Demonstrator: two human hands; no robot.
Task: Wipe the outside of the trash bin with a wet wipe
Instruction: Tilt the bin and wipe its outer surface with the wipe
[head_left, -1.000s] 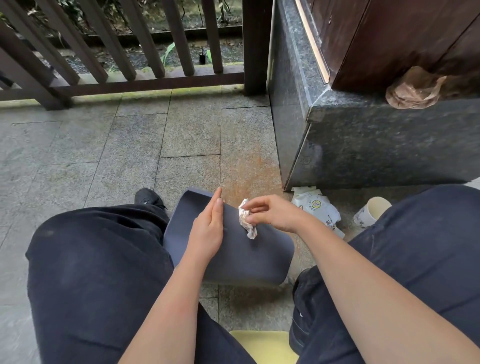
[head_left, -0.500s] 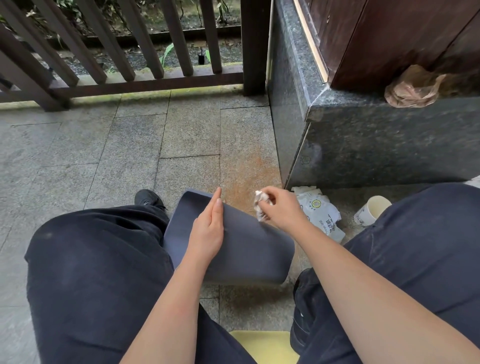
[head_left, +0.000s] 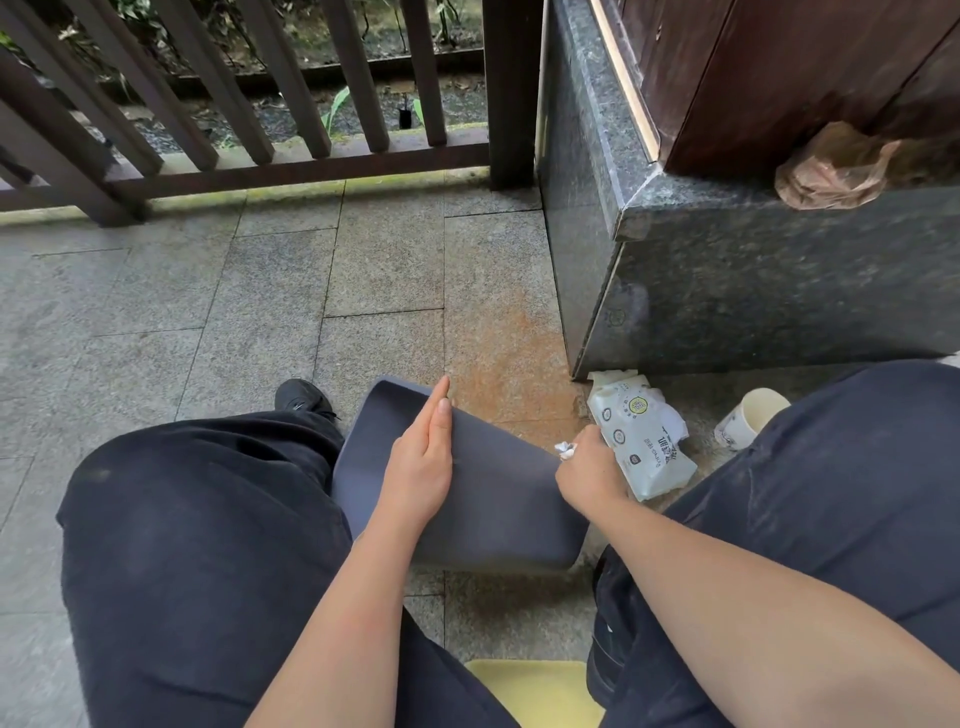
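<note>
A dark blue-grey trash bin (head_left: 493, 514) lies tilted on its side between my knees, its open mouth pointing away to the upper left. My left hand (head_left: 423, 460) rests flat on the bin's upper side, fingers straight and together, reaching the rim. At the bin's right edge my right hand (head_left: 589, 470) grips a crumpled white wet wipe (head_left: 565, 449), which sticks out above the knuckles. The bin's far right face is hidden behind that hand.
A white wet-wipe pack (head_left: 641, 441) lies on the stone floor just right of my right hand. A paper cup (head_left: 748, 423) sits beyond it by my right knee. A dark granite plinth (head_left: 753, 291) rises at right, a wooden railing (head_left: 234, 156) at the back.
My right hand has carried the wipe from the middle of the bin's upper side across to its right edge and down over it. The left hand and bin have stayed put.
</note>
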